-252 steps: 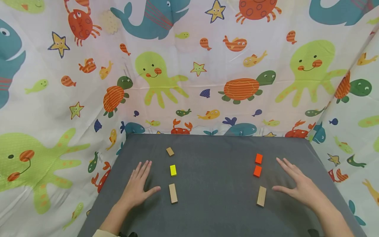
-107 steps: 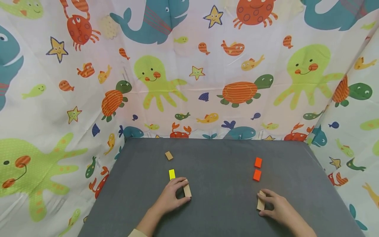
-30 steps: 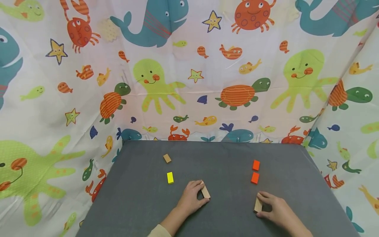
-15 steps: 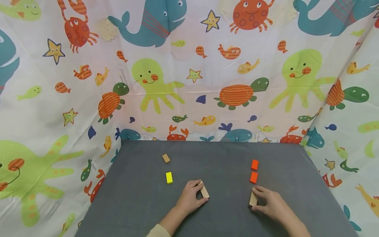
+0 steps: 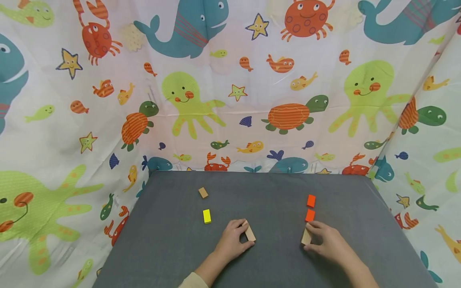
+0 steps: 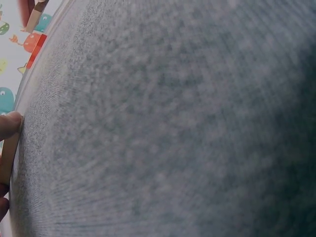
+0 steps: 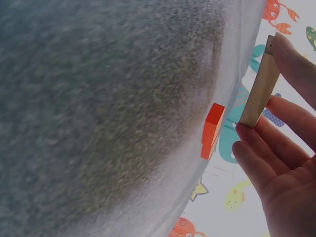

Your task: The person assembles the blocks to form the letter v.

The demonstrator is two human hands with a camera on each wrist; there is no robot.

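The person's left hand (image 5: 230,240) pinches a long, pale wooden block (image 5: 250,233) by its ends, to the right of and nearer than a small, bright yellow rectangular block (image 5: 207,216) on the grey cloth-covered table (image 5: 273,204). Farther right of the yellow block, the right hand (image 5: 329,242) pinches a second long, pale wooden block (image 5: 306,237) by its ends, above the table. Two small orange-red rectangular blocks (image 5: 311,201) lie well right of the yellow block; a small tan wooden block (image 5: 203,193) lies just behind it.

High head view (others low)
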